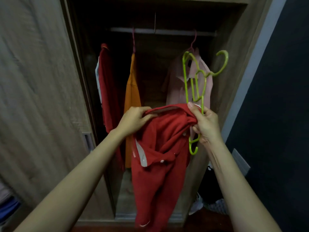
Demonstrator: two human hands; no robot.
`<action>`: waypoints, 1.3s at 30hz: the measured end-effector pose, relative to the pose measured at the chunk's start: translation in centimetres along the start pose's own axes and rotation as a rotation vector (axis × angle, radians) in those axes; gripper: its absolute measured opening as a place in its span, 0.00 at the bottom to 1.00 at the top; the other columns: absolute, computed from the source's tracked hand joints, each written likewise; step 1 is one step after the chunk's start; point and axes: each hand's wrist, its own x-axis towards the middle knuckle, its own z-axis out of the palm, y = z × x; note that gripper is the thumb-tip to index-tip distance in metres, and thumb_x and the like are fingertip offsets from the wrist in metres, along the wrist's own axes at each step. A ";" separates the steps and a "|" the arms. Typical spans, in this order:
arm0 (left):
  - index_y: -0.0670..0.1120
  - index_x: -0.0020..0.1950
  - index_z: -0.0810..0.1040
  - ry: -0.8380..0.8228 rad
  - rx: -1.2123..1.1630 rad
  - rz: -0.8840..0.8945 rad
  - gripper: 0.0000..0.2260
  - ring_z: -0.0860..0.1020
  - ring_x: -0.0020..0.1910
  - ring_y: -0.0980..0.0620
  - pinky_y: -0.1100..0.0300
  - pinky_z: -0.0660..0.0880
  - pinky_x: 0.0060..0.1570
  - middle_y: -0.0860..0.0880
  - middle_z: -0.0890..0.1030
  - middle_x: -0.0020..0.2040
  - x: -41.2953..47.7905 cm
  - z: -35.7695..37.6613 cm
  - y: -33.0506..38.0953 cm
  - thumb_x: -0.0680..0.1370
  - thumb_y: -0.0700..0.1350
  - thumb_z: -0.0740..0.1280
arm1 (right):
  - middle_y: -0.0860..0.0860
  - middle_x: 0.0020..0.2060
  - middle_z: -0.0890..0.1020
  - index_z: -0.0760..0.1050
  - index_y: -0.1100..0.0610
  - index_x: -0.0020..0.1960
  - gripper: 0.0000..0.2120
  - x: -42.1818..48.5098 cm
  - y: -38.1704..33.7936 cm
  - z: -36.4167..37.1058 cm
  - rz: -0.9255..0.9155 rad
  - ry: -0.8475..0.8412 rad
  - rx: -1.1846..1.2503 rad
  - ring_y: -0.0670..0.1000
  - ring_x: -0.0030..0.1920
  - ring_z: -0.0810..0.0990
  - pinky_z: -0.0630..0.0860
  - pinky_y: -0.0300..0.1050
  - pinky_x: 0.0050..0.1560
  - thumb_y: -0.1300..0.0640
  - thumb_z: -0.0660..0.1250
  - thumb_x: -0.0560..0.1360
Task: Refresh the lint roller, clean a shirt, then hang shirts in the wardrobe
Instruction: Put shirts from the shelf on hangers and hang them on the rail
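Right hand (206, 124): fingers and thumb clamped on the green hanger (185, 84) and on a bunch of neck cloth of the red shirt (160, 156), both at once. Left hand (133, 120): pinching the opposite side of the neck opening and holding it spread.

The shirt hangs from both hands, well below the rail (163, 31), with its tail drooping toward the floor. The hanger stands on end above the right hand, hook up and out to the right, not yet inside the shirt. A green hook end pokes out under that hand. Cannot tell if it belongs to the same hanger or a second one.

Step in hand, as judged: thread the hanger into the neck.
- Right hand lets go of the cloth but keeps the hanger.
- Left hand keeps the neck open.
- Tip one arm of the hanger in, then the other, leaving the hook out at the collar.
- Risk: with the doubled grip, the cloth may slip or the hanger may snag.

Under the rail:
- Left end: a dark red garment (108, 89).
- Next along: an orange garment (132, 94).
- Toward the right end: a pink shirt (173, 87), directly behind the green hanger, which could catch on it.
- The widest gap lies between the orange and the pink, a likely slot.

A sliding door (41, 81) stands left of the rail. A dark heap (209, 190) lies on the floor far below the rail's right end.
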 end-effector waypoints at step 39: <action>0.44 0.39 0.76 0.237 -0.156 -0.038 0.14 0.75 0.32 0.56 0.57 0.70 0.38 0.45 0.77 0.32 3.2 -1.4 1.7 0.79 0.51 0.64 | 0.58 0.33 0.79 0.80 0.63 0.47 0.15 1.7 4.3 -6.3 -0.164 0.171 -0.809 0.51 0.34 0.75 0.66 0.39 0.31 0.51 0.62 0.78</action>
